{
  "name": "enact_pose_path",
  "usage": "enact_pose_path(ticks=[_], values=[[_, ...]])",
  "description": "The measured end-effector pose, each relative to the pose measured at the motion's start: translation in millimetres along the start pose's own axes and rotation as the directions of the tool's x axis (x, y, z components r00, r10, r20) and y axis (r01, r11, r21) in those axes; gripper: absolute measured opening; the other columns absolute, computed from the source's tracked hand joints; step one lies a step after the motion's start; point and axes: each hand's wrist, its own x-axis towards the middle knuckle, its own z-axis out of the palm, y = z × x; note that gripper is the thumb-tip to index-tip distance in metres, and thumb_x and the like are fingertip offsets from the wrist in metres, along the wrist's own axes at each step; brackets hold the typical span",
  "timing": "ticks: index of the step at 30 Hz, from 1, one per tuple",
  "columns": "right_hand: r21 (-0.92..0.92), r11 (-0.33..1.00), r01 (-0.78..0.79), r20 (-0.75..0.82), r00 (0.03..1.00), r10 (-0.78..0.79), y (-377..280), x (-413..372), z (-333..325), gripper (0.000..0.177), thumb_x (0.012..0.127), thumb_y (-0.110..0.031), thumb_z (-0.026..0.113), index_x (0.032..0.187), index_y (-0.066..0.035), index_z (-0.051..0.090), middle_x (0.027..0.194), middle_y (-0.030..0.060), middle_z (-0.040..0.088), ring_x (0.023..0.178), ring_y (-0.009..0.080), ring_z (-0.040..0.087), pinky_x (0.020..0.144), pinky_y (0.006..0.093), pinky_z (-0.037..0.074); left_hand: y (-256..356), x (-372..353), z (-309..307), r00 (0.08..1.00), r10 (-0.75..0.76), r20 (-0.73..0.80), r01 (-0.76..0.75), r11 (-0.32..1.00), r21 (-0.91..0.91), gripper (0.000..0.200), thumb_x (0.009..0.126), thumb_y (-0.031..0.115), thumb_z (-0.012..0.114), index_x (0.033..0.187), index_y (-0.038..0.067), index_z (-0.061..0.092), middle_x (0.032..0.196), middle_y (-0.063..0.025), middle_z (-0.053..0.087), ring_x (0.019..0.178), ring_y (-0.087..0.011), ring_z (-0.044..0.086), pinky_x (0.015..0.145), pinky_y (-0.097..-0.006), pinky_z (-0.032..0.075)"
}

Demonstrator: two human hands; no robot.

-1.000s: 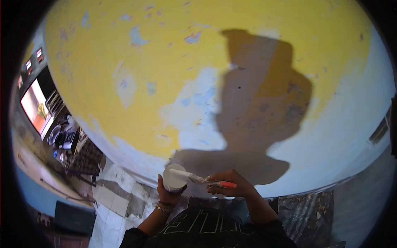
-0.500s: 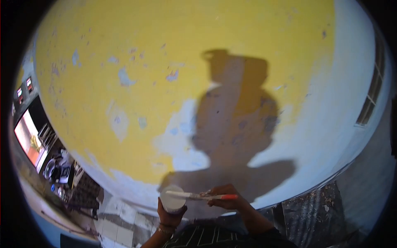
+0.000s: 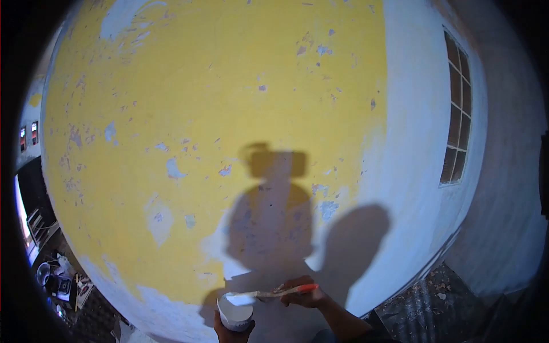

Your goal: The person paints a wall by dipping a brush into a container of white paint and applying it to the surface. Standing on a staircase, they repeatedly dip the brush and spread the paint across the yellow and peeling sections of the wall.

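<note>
In the lower middle of the head view, my left hand [image 3: 224, 333] is wrapped round a small white tub [image 3: 235, 318] of white paint. My right hand [image 3: 301, 293] grips a paintbrush [image 3: 241, 299] with an orange-red handle end. Its white-coated bristles point left and overlap the tub's rim. Ahead stands a wall [image 3: 189, 103], largely yellow, with pale whitish areas along its bottom and right side and several chipped spots. A shadow of a head and shoulders falls across it.
A barred window [image 3: 457, 108] is set in the pale wall section at right. Dark floor with scattered debris [image 3: 429, 303] lies at lower right. Cluttered household items [image 3: 60, 283] stand at lower left, beside a bright opening.
The view has tilted up and swung right, bringing in more wall and window. In view, both hands sit lower; the brush stays over the tub. The shadow has shifted left and down.
</note>
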Motion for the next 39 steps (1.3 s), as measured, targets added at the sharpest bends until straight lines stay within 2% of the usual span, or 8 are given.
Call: enact_pose_path(ticks=[2, 7, 8, 11, 17, 24, 32, 39], values=[[-0.014, 0.998, 0.057, -0.028, 0.998, -0.057, 4, 0, 2, 0.027, 0.085, -0.017, 0.075, 0.102, 0.003, 0.069, 0.083, 0.0107, 0.069, 0.073, 0.013, 0.066, 0.064, 0.0283, 0.054, -21, 9, -10, 0.999, -0.022, -0.027, 0.026, 0.991, 0.128, 0.08, 0.062, -0.004, 0.078, 0.131, 0.008, 0.04, 0.109, -0.0111, 0.061, 0.093, -0.0221, 0.066, 0.077, -0.0375, 0.057], [-0.167, 0.941, 0.295, -0.009, 0.954, -0.3, 4, -2, -2, 0.024, 0.079, -0.012, 0.079, 0.097, 0.001, 0.071, 0.079, 0.0113, 0.069, 0.069, 0.0165, 0.067, 0.06, 0.0295, 0.053, -8, 11, -2, 0.996, -0.07, 0.062, 0.068, 0.997, 0.031, 0.048, 0.088, 0.016, 0.06, 0.131, 0.011, 0.04, 0.114, -0.0118, 0.057, 0.101, -0.0279, 0.06, 0.078, -0.0436, 0.054], [-0.24, 0.897, 0.372, 0.022, 0.925, -0.378, 3, -2, -7, 0.023, 0.078, -0.01, 0.08, 0.096, 0.001, 0.071, 0.079, 0.0117, 0.069, 0.068, 0.0178, 0.067, 0.061, 0.0297, 0.053, -15, 19, -7, 0.924, -0.358, 0.134, 0.365, 0.726, -0.583, 0.044, 0.091, 0.021, 0.055, 0.132, 0.012, 0.039, 0.116, -0.0124, 0.056, 0.102, -0.0299, 0.059, 0.078, -0.0448, 0.053], [-0.288, 0.867, 0.407, 0.014, 0.907, -0.421, -8, -7, -18, 0.022, 0.071, -0.004, 0.082, 0.09, 0.0, 0.072, 0.078, 0.0128, 0.069, 0.068, 0.0219, 0.067, 0.059, 0.0306, 0.052, -14, 30, -8, 0.876, -0.376, 0.303, 0.466, 0.492, -0.735, 0.054, 0.092, 0.038, 0.056, 0.137, 0.013, 0.038, 0.13, -0.0125, 0.052, 0.118, -0.0291, 0.054, 0.097, -0.05, 0.046], [-0.212, 0.909, 0.358, -0.014, 0.929, -0.369, -16, -15, -30, 0.024, 0.067, 0.0, 0.078, 0.091, 0.001, 0.072, 0.083, 0.0148, 0.069, 0.073, 0.0251, 0.069, 0.065, 0.0332, 0.053, 16, 31, 13, 0.971, -0.127, 0.203, 0.125, 0.992, 0.025, 0.063, 0.096, 0.06, 0.032, 0.143, 0.019, 0.039, 0.139, -0.0069, 0.048, 0.127, -0.0303, 0.045, 0.102, -0.0564, 0.034], [-0.474, 0.787, 0.395, -0.077, 0.872, -0.483, -24, -21, -33, 0.019, 0.068, -0.006, 0.08, 0.079, -0.001, 0.065, 0.081, 0.016, 0.07, 0.075, 0.0262, 0.072, 0.065, 0.033, 0.058, 13, 41, 27, 0.938, -0.11, 0.33, 0.189, 0.957, -0.219, 0.064, 0.096, 0.062, 0.028, 0.143, 0.019, 0.039, 0.14, -0.0067, 0.046, 0.128, -0.0314, 0.043, 0.104, -0.0574, 0.031], [-0.408, 0.812, 0.416, -0.299, 0.78, -0.55, -78, -26, -54, 0.031, 0.082, -0.026, 0.078, 0.083, 0.003, 0.067, 0.076, 0.0141, 0.068, 0.063, 0.0195, 0.068, 0.054, 0.0284, 0.054, 7, 73, 70, 0.775, -0.353, 0.525, 0.63, 0.366, -0.685, 0.065, 0.095, 0.064, 0.032, 0.142, 0.02, 0.041, 0.138, -0.0077, 0.047, 0.127, -0.0307, 0.044, 0.106, -0.0555, 0.031], [-0.46, 0.863, 0.209, -0.483, 0.756, -0.441, -121, -7, -92, 0.017, 0.087, -0.003, 0.065, 0.1, 0.008, 0.067, 0.077, 0.0093, 0.066, 0.067, 0.0138, 0.063, 0.062, 0.0272, 0.053, 10, 63, 98, 0.81, -0.273, 0.518, 0.57, 0.574, -0.588, 0.066, 0.094, 0.066, 0.033, 0.141, 0.02, 0.043, 0.137, -0.0082, 0.049, 0.124, -0.0301, 0.046, 0.105, -0.054, 0.032]])
